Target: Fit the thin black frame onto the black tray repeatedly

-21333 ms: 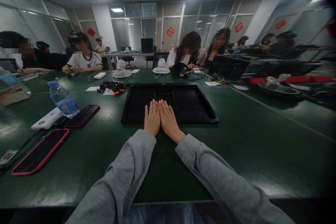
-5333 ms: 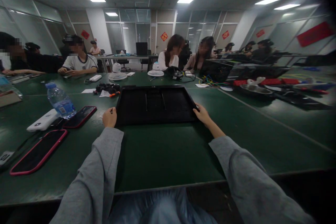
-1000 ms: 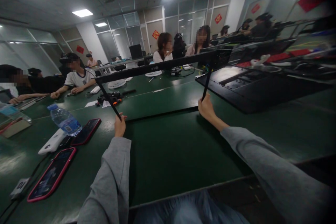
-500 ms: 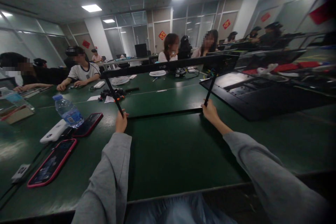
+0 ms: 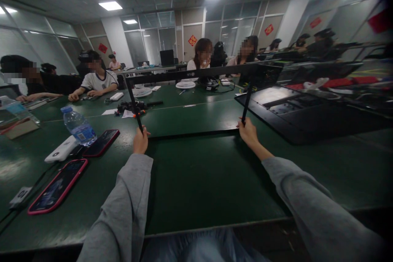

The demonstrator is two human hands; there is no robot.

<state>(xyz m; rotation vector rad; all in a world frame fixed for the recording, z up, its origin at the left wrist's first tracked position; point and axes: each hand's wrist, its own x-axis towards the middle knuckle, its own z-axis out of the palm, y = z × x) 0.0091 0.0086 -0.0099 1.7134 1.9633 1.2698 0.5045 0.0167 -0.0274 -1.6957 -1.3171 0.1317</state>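
A thin black rectangular monitor bezel [image 5: 172,75], with a small light logo on its broad far bar, is held tilted over the green table [image 5: 202,180]. My left hand [image 5: 141,141] is closed round its left side bar near the lower corner. On the opposite side bar, my right hand [image 5: 248,132] grips at about the same height. The bezel is an open frame, and the tabletop shows through its middle. Its narrow near bar runs between my hands, close to the table; whether it touches the surface I cannot tell.
Left of me are a water bottle [image 5: 79,127], a white power bank [image 5: 62,149] and two phones, one a pink-cased phone [image 5: 58,186]. A large black panel [image 5: 319,120] lies on the right. White round grilles [image 5: 185,84] and people sit beyond.
The bezel's far bar has tipped slightly lower, and its side bars look a little more upright. Both hands keep their hold. The whole view has shifted slightly.
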